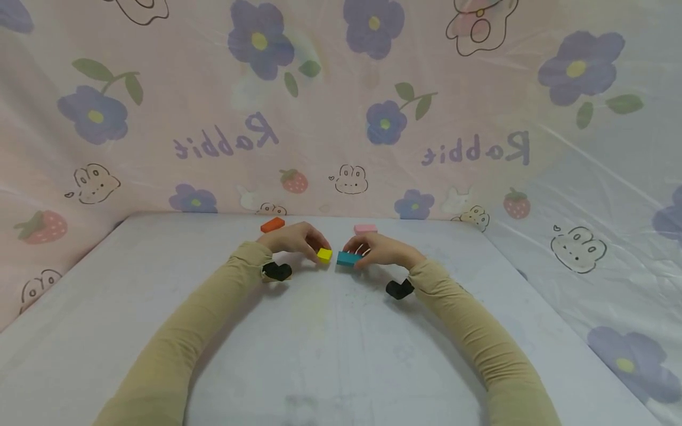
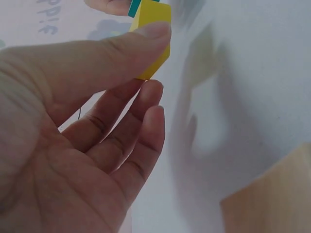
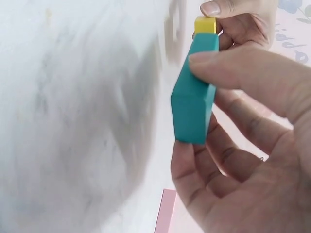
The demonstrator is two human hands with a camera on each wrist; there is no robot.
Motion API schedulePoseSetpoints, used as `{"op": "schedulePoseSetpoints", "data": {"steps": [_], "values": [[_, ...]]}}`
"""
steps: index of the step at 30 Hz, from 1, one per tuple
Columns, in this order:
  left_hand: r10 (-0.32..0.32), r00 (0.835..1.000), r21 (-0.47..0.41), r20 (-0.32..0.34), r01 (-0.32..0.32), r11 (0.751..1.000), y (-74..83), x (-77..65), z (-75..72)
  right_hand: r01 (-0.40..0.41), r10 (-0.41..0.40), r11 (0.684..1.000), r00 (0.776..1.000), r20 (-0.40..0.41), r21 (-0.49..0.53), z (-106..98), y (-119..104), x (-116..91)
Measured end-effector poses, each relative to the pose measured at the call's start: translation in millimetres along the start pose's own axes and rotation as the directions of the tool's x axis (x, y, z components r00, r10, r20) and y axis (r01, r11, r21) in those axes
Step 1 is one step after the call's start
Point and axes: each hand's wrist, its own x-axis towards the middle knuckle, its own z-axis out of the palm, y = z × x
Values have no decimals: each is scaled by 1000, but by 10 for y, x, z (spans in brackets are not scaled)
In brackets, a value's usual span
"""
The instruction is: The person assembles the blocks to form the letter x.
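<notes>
My left hand (image 1: 297, 238) pinches a small yellow block (image 1: 324, 255) between thumb and fingers; its other fingers are loosely bent in the left wrist view. Facing it, my right hand (image 1: 379, 249) grips a longer teal block (image 1: 347, 259), the thumb on one face and fingers on the opposite side. The two blocks point end to end, with a narrow gap between them in the head view. From the right wrist, the yellow block (image 3: 205, 24) shows just beyond the far end of the teal block (image 3: 192, 116). Both cast shadows on the white tabletop.
An orange block (image 1: 273, 225) lies behind my left hand, and a pink block (image 1: 365, 229) behind my right. A plain wooden block (image 2: 277, 194) sits under my left wrist. Behind the white table (image 1: 319, 355) hangs a printed cloth (image 1: 319, 130).
</notes>
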Motion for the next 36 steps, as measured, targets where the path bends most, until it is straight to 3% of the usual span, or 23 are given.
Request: {"op": "schedulePoseSetpoints", "data": {"steps": [16, 36], "values": [[-49, 999, 5, -4, 49, 999, -77, 79, 57, -113, 113, 994, 993, -41, 11, 73, -25, 54], [-74, 997, -15, 10, 74, 997, -39, 65, 91, -143, 144, 990, 988, -49, 14, 185, -33, 120]]}}
